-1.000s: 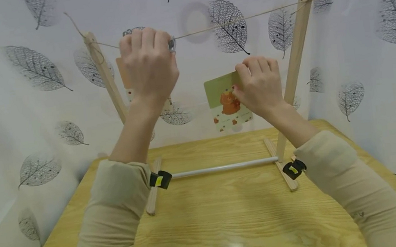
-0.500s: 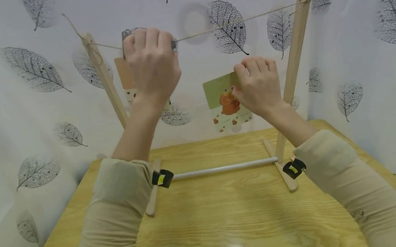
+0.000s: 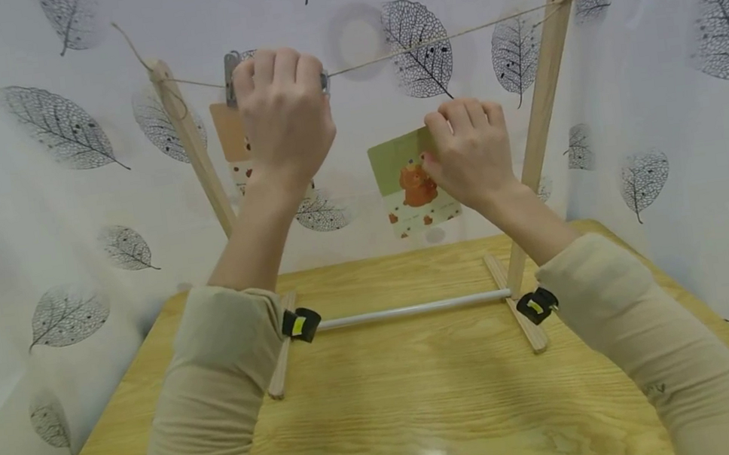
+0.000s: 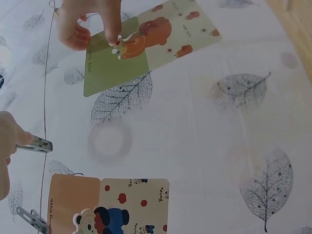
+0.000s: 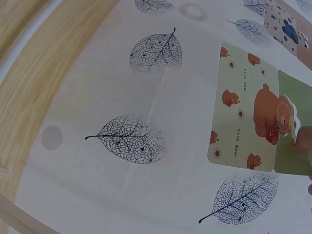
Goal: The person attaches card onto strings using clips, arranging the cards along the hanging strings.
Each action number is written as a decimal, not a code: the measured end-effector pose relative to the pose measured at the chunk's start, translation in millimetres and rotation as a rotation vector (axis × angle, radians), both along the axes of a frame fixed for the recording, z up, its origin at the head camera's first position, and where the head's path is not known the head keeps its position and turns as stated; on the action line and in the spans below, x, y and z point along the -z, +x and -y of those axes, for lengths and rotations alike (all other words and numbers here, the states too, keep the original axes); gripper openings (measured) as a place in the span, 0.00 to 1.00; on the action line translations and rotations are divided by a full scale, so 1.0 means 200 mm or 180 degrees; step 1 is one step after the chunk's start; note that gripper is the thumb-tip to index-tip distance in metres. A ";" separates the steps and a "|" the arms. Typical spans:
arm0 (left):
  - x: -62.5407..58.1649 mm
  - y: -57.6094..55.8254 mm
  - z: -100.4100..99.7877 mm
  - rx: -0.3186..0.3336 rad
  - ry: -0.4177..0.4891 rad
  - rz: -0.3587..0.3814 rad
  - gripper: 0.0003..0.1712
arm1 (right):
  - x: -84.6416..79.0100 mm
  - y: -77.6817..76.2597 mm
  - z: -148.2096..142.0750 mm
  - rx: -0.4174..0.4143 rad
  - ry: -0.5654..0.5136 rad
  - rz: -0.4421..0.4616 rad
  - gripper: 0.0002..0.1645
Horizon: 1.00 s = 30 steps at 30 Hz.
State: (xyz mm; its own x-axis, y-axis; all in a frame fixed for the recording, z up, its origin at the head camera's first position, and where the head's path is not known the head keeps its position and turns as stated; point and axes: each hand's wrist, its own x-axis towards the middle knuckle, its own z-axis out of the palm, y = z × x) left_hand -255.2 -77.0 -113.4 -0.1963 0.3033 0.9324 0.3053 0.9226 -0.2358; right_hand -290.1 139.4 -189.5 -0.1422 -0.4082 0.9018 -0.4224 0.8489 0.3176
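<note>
My left hand [image 3: 286, 119] is up at the string [image 3: 437, 39], pinching a metal clip [image 4: 39, 144] that lies across it. Beside it a second metal clip [image 3: 231, 81] sits on the string at the top of an orange-and-cream panda card [image 4: 134, 202], which hangs there, mostly covered by my left hand in the head view. Lower and to the right, my right hand [image 3: 473, 153] holds a green-and-cream bear card [image 3: 401, 192] by its upper right part, thumb on the front. That card tilts a little and hangs below the string.
Two wooden posts [image 3: 543, 99] carry the string at their tops. Their wooden feet [image 3: 518, 307] stand on the wood-grain table [image 3: 400, 405], joined by a white rod [image 3: 409, 311]. Close behind hangs a pale curtain [image 3: 364, 227] with a leaf print.
My left hand has shifted slightly right along the string, showing more of the clip on the panda card. My right hand has risen a little and moved left with the bear card.
</note>
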 end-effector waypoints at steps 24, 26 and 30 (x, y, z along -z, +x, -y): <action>-0.06 0.00 -0.02 0.0002 -0.0151 0.0356 0.12 | -0.07 -0.03 0.05 0.0081 -0.0247 -0.0148 0.12; -0.06 0.00 -0.02 -0.0008 -0.0149 0.0356 0.12 | -0.08 -0.03 0.06 0.0089 -0.0265 -0.0153 0.12; -0.06 -0.01 -0.02 -0.0010 -0.0127 0.0350 0.13 | -0.10 -0.04 0.08 0.0109 -0.0286 -0.0226 0.11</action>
State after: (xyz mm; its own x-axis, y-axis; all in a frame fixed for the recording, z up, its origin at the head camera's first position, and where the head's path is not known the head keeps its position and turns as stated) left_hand -256.2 -72.4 -102.1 -0.2978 0.3389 0.8924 0.3286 0.9141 -0.2375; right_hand -297.2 123.4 -169.4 -0.0892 -0.3212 0.9428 -0.3717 0.8889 0.2677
